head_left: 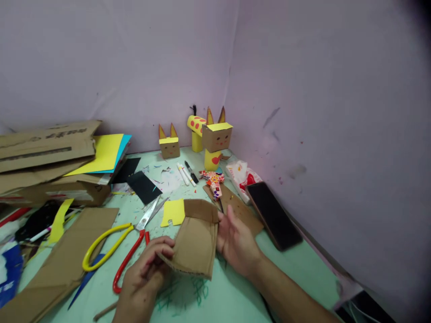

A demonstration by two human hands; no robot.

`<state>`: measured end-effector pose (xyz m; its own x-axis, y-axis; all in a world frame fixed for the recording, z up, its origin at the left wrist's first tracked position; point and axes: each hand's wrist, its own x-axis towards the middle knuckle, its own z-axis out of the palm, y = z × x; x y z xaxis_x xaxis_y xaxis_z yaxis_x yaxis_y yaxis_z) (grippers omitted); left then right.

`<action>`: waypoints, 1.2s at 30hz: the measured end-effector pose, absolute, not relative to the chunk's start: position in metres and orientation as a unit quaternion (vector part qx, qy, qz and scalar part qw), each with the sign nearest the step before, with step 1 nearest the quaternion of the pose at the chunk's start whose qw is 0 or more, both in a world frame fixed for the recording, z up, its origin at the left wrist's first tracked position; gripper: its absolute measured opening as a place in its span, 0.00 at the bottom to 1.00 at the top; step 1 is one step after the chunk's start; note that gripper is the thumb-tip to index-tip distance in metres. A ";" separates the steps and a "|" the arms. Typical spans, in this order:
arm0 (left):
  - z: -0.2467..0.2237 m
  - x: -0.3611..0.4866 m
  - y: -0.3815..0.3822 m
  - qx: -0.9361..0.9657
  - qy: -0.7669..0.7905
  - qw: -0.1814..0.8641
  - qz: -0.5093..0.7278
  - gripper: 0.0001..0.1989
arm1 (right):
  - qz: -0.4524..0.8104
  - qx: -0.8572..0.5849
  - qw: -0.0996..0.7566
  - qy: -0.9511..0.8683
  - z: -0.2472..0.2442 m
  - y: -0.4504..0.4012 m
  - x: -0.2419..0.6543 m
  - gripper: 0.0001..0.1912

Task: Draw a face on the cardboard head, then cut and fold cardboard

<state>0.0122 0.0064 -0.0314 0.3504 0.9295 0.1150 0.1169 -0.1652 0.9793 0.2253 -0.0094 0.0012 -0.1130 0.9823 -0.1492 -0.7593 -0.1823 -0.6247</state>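
A small folded cardboard piece (195, 242), with a raised back flap and side edges, is between my two hands above the table. My left hand (151, 264) grips its lower left corner, fingers curled around the edge. On the other side, my right hand (237, 242) holds the right edge, its fingers behind the cardboard and partly hidden. Just behind the piece lies a yellow paper (173, 212) with a small notch. Open scissors (143, 224) with one yellow and one red handle lie left of the cardboard.
Cardboard sheets (43, 148) are stacked at left, a flat strip (67, 255) before them. Against the wall stand a cardboard cat head (169, 148) and a yellow spotted animal figure (217, 138). Markers (185, 174) lie mid-table; a phone (274, 215) is at right.
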 end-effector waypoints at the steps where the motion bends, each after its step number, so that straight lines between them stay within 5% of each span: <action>1: -0.032 0.012 0.006 0.633 0.414 0.508 0.412 0.05 | 0.720 -0.268 0.603 -0.212 0.000 -0.010 0.225 0.25; 15: -0.017 0.028 -0.010 0.717 0.407 0.372 0.428 0.09 | 0.638 -0.400 0.635 -0.174 -0.006 -0.017 0.217 0.28; 24: -0.018 0.029 -0.010 0.826 0.360 0.165 0.400 0.13 | 0.655 -0.499 0.528 -0.210 -0.022 -0.020 0.216 0.24; 31: 0.046 -0.063 0.027 0.647 0.705 0.025 0.290 0.17 | 0.637 -0.557 0.492 -0.204 -0.001 -0.011 0.235 0.17; 36: 0.055 -0.123 0.050 0.553 0.822 0.098 0.092 0.17 | 0.639 -0.530 0.515 -0.213 0.018 0.026 0.231 0.13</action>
